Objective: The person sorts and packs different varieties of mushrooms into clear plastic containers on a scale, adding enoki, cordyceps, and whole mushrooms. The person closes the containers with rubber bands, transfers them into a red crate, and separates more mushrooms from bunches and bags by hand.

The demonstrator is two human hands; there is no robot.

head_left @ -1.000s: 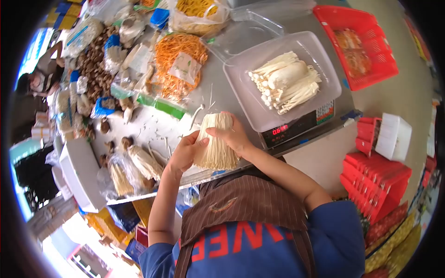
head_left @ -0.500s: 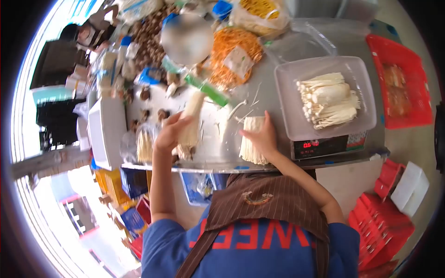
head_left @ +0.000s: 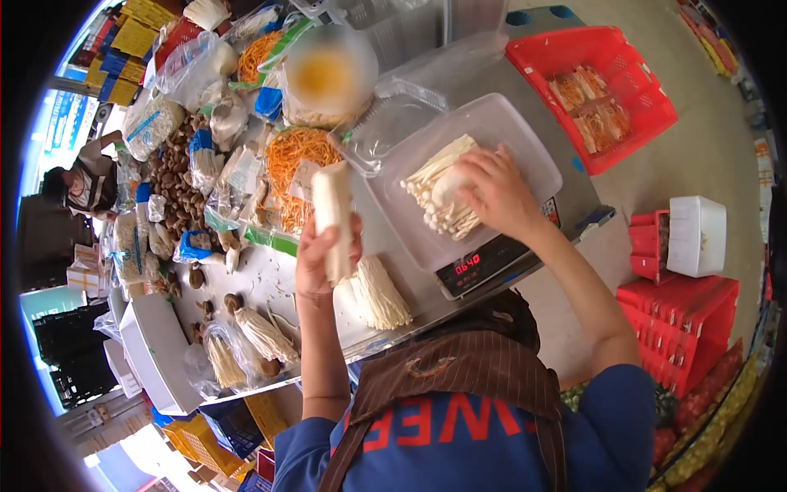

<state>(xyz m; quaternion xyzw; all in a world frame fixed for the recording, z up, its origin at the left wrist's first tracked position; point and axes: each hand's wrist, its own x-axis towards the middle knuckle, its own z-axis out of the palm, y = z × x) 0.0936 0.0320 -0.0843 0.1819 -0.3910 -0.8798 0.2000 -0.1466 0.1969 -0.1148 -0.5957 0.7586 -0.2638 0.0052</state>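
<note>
A thick, pale mushroom [head_left: 332, 213] stands nearly upright in my left hand [head_left: 322, 258], whose fingers are wrapped round its lower part. My right hand [head_left: 504, 197] reaches into the translucent tray [head_left: 537, 152], its fingers curled over a thick white mushroom [head_left: 448, 190]. Around that mushroom lie white enoki mushrooms [head_left: 443, 215], partly hidden by the hand. Under the tray is a scale [head_left: 471, 269] with a lit red display. A bunch of enoki [head_left: 379, 295] rests on the metal table [head_left: 361, 332] near its front edge, between my left hand and the scale.
Orange strands [head_left: 295, 164] and a heap of brown mushrooms [head_left: 176, 180] lie at the left. A red basket [head_left: 635, 74] with packed trays sits at the back right. Bagged enoki [head_left: 223, 357] and a white box [head_left: 156, 353] are front left. Another person [head_left: 88, 180] is far left.
Both hands were on the enoki bunch; my left hand then took hold of the thick mushroom. My right hand has let go of the bunch and moved into the tray. The view has shifted.
</note>
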